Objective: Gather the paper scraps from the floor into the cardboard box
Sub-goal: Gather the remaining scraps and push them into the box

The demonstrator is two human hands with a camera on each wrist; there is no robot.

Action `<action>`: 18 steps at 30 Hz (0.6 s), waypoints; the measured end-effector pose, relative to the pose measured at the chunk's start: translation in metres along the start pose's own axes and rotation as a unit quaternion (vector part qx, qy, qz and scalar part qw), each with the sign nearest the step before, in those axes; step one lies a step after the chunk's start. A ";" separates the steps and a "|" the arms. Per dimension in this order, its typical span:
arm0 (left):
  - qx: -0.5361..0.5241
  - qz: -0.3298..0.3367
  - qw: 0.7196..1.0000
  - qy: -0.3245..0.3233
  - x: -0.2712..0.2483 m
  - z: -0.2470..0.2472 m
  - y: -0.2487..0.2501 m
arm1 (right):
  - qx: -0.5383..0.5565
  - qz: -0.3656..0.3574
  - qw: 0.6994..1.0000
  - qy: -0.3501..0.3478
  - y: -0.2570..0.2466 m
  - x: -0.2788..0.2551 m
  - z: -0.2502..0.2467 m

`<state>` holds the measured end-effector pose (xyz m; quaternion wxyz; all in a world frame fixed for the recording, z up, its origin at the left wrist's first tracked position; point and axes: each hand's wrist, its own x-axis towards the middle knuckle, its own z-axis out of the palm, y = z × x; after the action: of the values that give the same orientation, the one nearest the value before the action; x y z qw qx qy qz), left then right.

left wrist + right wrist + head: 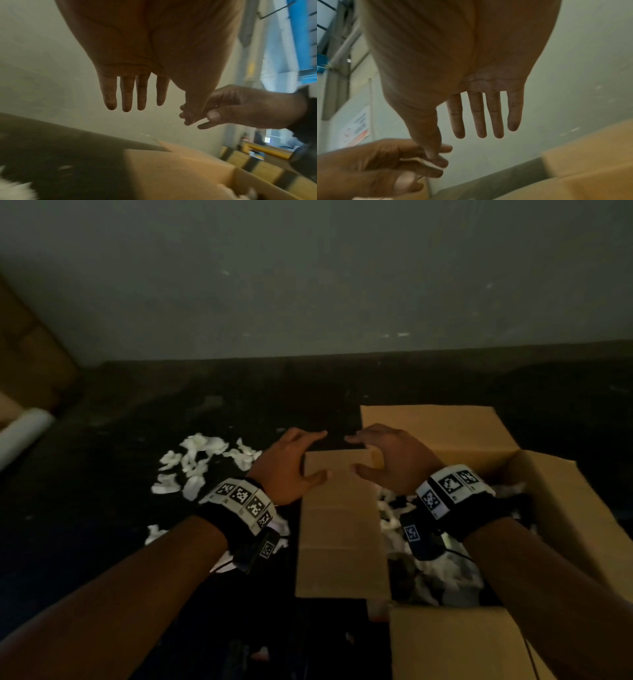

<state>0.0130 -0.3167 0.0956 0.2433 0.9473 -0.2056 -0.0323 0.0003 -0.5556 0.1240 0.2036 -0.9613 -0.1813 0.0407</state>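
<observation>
The cardboard box (548, 491) stands open on the dark floor at the right, with white paper scraps (445, 570) inside it. Its left flap (339, 525) reaches toward the middle. More scraps (198, 463) lie in a loose heap on the floor left of the box, and a few (154, 534) lie by my left forearm. My left hand (294, 463) and right hand (390, 457) are side by side over the flap's far end, palms down. Both wrist views show straight, spread fingers (126, 94) (477, 115) with nothing in the palms. I cannot tell whether the thumbs touch the flap.
A grey wall (308, 285) closes off the floor just beyond the box. At the far left lie a white roll (24, 433) and stacked brown cardboard (30, 364). Yellow and black barriers (265, 162) show past the box in the left wrist view.
</observation>
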 end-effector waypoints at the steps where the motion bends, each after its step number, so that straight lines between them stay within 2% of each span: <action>1: -0.005 -0.011 1.000 0.010 -0.012 -0.008 -0.019 | 0.001 -0.013 1.000 0.004 -0.018 0.011 0.009; 4: -0.009 -0.060 0.998 0.022 -0.049 -0.030 -0.080 | 0.023 -0.054 0.998 -0.013 -0.071 0.047 0.038; 9: -0.025 -0.131 0.991 0.000 -0.104 -0.050 -0.178 | 0.039 -0.073 0.994 -0.068 -0.145 0.109 0.107; 14: -0.033 -0.225 0.972 -0.065 -0.134 -0.045 -0.266 | 0.057 0.005 0.991 -0.120 -0.184 0.152 0.187; 18: -0.050 -0.271 0.958 -0.086 -0.137 -0.040 -0.317 | 0.055 0.068 0.983 -0.162 -0.190 0.168 0.239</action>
<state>0.0129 0.0100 -0.0247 0.2541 0.9477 0.0400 -0.1889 0.0574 -0.2423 -0.0181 0.2213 -0.9392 -0.1435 0.2199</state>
